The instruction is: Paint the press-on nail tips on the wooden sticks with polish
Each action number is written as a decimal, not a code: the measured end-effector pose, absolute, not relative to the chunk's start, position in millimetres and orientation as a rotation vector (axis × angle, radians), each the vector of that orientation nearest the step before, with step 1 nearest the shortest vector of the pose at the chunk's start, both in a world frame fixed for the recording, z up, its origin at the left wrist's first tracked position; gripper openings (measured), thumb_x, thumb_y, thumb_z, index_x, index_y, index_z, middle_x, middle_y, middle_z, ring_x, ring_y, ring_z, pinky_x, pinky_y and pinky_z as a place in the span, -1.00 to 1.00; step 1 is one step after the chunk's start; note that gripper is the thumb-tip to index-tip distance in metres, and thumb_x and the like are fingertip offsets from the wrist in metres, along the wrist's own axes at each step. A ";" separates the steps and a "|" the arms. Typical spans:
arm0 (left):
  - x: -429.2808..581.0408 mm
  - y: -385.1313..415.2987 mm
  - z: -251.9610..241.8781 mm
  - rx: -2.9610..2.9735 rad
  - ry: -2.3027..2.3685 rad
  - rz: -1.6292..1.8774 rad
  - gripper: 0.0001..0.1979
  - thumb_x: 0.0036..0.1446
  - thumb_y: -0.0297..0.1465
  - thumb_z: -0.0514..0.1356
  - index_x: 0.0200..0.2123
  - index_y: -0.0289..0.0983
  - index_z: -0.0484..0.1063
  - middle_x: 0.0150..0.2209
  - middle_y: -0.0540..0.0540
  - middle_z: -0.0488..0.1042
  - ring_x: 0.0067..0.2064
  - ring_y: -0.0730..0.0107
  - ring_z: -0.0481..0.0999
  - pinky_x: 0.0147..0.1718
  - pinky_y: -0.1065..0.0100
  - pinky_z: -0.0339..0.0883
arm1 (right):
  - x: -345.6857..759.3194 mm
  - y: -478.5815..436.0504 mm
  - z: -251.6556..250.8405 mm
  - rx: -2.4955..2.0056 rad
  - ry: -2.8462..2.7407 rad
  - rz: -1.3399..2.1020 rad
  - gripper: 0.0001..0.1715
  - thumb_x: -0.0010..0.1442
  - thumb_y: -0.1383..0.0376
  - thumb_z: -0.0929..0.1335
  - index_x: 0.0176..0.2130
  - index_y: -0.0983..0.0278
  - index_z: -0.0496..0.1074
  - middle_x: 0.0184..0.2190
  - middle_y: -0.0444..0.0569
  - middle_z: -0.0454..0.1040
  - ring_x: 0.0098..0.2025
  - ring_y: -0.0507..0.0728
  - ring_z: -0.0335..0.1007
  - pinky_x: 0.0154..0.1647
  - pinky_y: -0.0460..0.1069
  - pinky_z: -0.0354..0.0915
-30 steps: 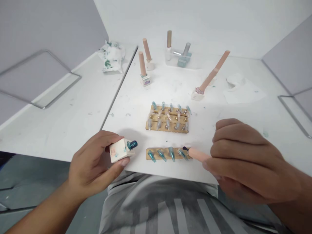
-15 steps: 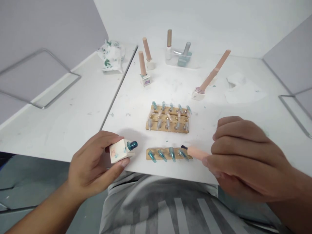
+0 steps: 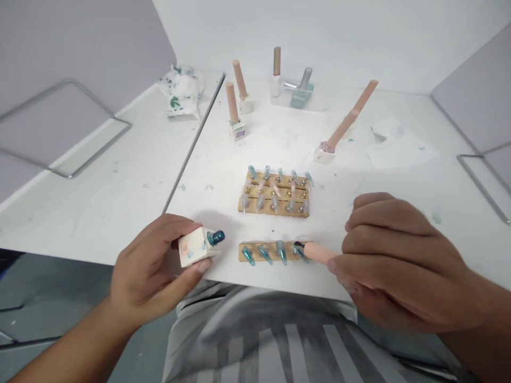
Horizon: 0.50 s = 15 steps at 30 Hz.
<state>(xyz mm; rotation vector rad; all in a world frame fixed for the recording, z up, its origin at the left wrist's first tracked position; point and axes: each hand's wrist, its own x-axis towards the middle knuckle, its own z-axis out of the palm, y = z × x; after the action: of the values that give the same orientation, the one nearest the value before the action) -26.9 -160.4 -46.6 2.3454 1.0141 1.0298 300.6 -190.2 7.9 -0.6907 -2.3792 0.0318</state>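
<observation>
My left hand [image 3: 155, 271] is closed around a white nail polish bottle [image 3: 196, 247], tilted, its uncapped neck [image 3: 216, 237] coated in dark glittery teal. In my right hand [image 3: 403, 260] is a nail polish brush by its peach cap [image 3: 319, 252]. The dark brush tip is at the rightmost teal false nail [image 3: 302, 255] on a narrow wooden strip [image 3: 251, 247]; whether it touches is hard to tell. More teal false nails, such as one long nail [image 3: 281, 252], stand along that strip. Behind it sits a wooden stand [image 3: 275, 213] with three rows of false nails, teal, pinkish and greyish.
Peach-capped bottles [image 3: 232, 103] stand at the back left, and another tall peach-capped bottle [image 3: 325, 152] leans at the right. A clear tray [image 3: 315, 103] holds more bottles. Stained tissue [image 3: 186, 88] lies far left; white paper [image 3: 399, 149] lies right. Metal brackets [image 3: 72, 173] flank the table.
My right hand has shifted slightly left, bringing the brush tip from the rightmost nail's upper right onto or just over its upper end. My left hand and bottle are almost still.
</observation>
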 end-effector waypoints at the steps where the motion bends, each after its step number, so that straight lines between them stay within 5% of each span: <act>1: -26.8 -160.4 -46.4 2.349 1.010 1.030 -0.54 0.07 -0.56 0.24 0.05 -0.18 0.35 -0.22 -0.14 0.46 -0.25 0.21 0.48 -0.38 0.22 0.39 | 300.0 -190.3 7.8 -0.687 -2.385 0.060 -0.87 0.03 0.53 0.32 -0.40 0.33 0.37 -0.55 -0.03 0.33 -0.36 0.14 0.19 -0.34 0.12 0.23; 15: -28.6 -160.6 -47.1 2.361 0.969 1.061 -0.60 0.08 -0.56 0.25 0.01 -0.27 0.35 -0.22 -0.17 0.45 -0.23 0.24 0.46 -0.35 0.22 0.37 | 298.2 -191.0 11.1 -0.755 -2.370 0.005 -0.81 0.03 0.57 0.33 -0.35 0.32 0.39 -0.56 -0.03 0.36 -0.37 0.13 0.21 -0.28 0.15 0.33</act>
<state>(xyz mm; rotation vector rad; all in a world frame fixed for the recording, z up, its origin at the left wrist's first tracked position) -28.6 -160.6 -47.1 2.3614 0.9694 1.0614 298.2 -191.0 11.1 -0.7547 -2.3705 0.0052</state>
